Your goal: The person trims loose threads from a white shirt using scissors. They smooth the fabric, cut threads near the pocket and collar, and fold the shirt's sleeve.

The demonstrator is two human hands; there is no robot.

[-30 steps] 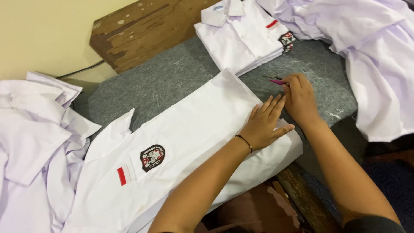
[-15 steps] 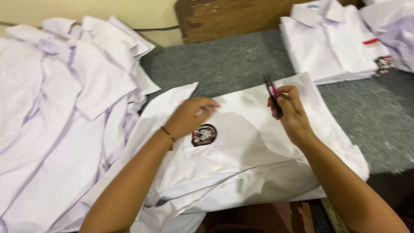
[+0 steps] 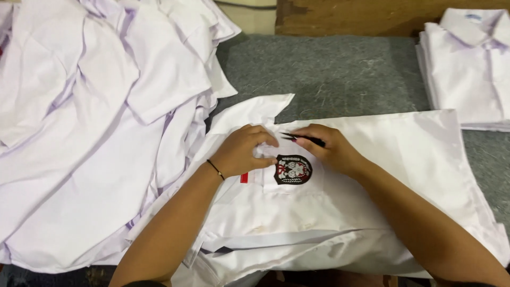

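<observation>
Both forearms reach in from 6 o'clock, converging toward 12, the left hand [image 3: 241, 150] with fingers curled and pinching, the right hand [image 3: 328, 150] closed in a pinch beside it.

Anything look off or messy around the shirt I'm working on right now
Nothing damaged. The only untidy spot is the loose heap of white shirts on the left, spilling against the flat shirt under both hands; the folded stack sits neat.
</observation>
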